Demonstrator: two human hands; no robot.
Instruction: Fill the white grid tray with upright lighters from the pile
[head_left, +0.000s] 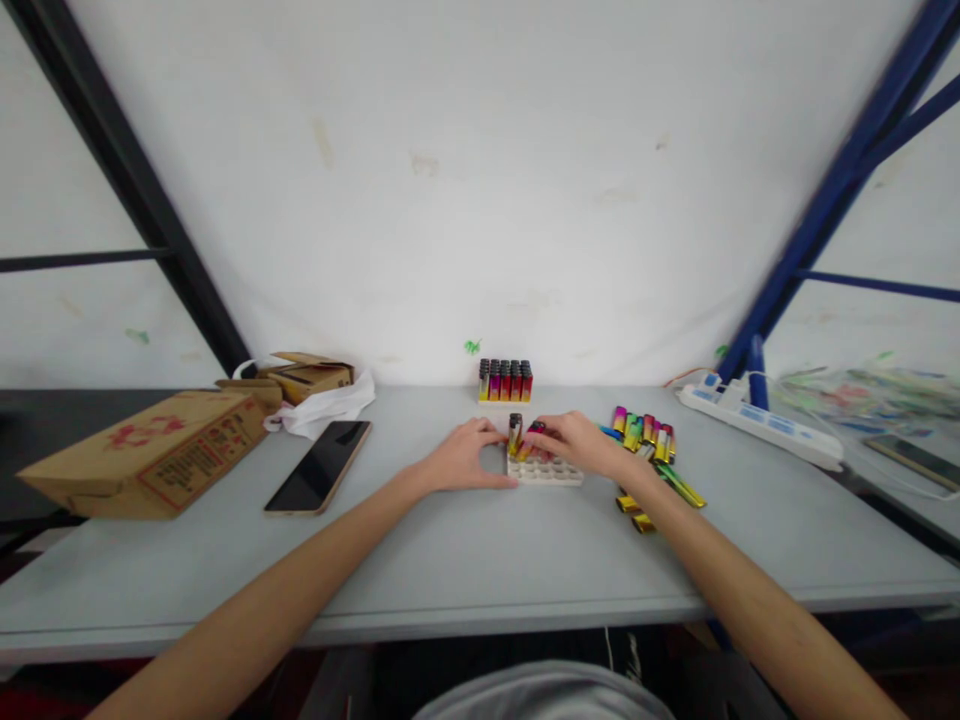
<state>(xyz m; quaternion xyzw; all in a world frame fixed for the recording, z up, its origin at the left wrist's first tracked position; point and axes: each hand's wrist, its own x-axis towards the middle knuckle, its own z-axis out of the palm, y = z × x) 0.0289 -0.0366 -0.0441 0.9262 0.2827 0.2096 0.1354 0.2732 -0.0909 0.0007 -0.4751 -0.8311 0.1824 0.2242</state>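
A white tray (556, 474) with rows of holes lies on the table before me, with a couple of lighters (515, 432) upright at its back left. My left hand (469, 457) curves around the tray's left end, thumb at the front corner and fingertips by the back one. Between the fingers of my right hand (577, 442) is a red and yellow lighter (534, 430), tilted over the tray's holes; my fingers cover part of it. To the right, beside my right forearm, lies a loose pile of colourful metallic lighters (660, 440).
A filled block of lighters (505, 382) stands near the wall. On the left are a phone (319, 468), a cardboard box (161, 450), a smaller open box (311, 378) and a white bag (334, 405). A power strip (761, 425) lies at the right by a blue post.
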